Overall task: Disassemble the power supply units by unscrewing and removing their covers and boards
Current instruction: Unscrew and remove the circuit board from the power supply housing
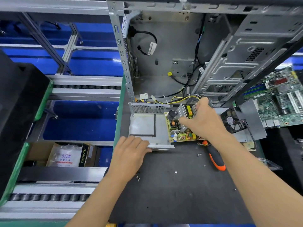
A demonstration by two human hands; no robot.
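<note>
**Power supply board held over open metal case on dark work mat**

Power supply board (182, 128), yellowish and crowded with copper coils, a black capacitor and finned aluminium heat sinks, gripped from above by right hand (203, 118), fingers curled round the heat sinks. Sitting at the right end of shallow grey sheet-metal case (144, 126), perforated along its far wall. Left hand (131, 151) pressed flat on the case's near rim, fingers relaxed.

Close behind: gutted steel computer chassis (172, 54), yellow and black wire bundle (173, 99) trailing between chassis and board. Right of the case: small black fan (232, 122), then green motherboard (278, 99). Orange-and-black screwdriver (214, 158) lying under the right forearm. Loose small screws (199, 155) scattered on the speckled black mat (180, 194). Left of the mat: roller rails, blue bins, cardboard box (65, 154).
</note>
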